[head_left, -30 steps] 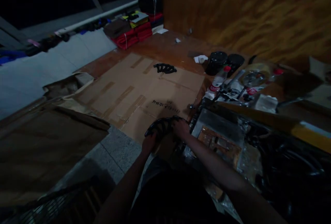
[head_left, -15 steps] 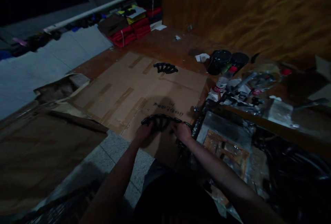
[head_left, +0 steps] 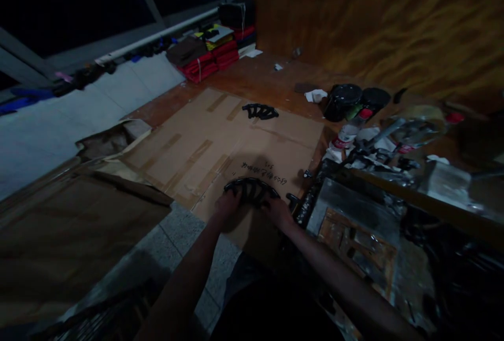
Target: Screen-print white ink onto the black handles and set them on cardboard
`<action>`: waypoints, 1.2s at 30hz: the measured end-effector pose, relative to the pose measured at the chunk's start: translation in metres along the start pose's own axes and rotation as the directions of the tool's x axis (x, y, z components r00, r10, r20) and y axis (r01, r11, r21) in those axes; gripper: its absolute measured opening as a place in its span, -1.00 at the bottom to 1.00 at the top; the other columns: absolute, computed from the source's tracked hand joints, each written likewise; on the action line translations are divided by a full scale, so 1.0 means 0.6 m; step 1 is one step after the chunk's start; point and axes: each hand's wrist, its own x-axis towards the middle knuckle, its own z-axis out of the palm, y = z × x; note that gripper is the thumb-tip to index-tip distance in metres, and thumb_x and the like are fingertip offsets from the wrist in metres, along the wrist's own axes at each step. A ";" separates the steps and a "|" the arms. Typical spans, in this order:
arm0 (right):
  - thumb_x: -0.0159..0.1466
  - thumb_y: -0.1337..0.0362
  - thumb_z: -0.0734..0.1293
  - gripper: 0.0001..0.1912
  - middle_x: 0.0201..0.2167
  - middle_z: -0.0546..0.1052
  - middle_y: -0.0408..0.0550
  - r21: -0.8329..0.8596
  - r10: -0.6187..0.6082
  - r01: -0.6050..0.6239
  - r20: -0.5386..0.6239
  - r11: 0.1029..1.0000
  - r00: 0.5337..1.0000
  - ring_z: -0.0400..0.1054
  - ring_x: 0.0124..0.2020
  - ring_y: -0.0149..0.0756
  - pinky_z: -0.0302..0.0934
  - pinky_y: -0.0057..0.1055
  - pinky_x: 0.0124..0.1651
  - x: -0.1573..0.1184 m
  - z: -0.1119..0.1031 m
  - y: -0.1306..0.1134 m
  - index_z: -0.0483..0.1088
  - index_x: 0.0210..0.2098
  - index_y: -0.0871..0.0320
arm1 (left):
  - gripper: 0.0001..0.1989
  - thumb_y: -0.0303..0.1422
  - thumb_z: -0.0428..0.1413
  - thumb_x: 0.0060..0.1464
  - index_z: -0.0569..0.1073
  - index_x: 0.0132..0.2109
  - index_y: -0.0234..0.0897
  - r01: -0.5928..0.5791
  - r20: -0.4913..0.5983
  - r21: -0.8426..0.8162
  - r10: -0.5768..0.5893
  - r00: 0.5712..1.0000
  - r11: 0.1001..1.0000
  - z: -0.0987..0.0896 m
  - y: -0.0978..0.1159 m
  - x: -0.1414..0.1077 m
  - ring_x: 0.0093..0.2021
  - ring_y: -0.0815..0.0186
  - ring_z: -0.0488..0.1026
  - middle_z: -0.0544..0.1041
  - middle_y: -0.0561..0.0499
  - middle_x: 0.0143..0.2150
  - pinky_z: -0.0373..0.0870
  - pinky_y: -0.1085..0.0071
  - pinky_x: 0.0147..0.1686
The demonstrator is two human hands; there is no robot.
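Note:
In the head view, a black curved part with several slanted ribs (head_left: 254, 191) is between my two hands, low over the cardboard. My left hand (head_left: 228, 203) is closed on its left end. At the opposite end, the fingers of my right hand (head_left: 276, 212) are closed on its lower right edge. A similar black ribbed part (head_left: 260, 112) lies farther back on the cardboard sheet (head_left: 189, 146). Just right of my right hand is a small black piece (head_left: 292, 199). The dim light hides the fingertips.
To the right stands a metal plate with a brown worn mould (head_left: 356, 246), beside black plastic sheeting. Black buckets (head_left: 343, 100), a bottle with a red cap (head_left: 348, 133) and tools crowd the back right. Folded red cloth (head_left: 212, 62) is stacked at the back left; brown paper (head_left: 86, 225) lies left.
My right hand has come closer to my left, onto the right end of the ribbed part. A small black piece now shows apart from that hand. The whole view has shifted slightly.

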 end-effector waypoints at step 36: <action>0.24 0.47 0.24 -0.39 0.23 0.36 0.17 -0.274 -0.215 0.145 -0.247 0.951 0.945 0.31 0.20 0.19 0.33 0.13 0.13 0.026 0.214 0.051 0.34 0.26 0.00 | -0.40 0.03 0.10 0.12 0.43 0.22 -0.17 -0.436 -0.278 0.100 0.446 0.850 0.894 -0.167 0.167 0.410 0.32 -0.05 0.16 0.33 -0.13 0.33 0.03 0.07 0.29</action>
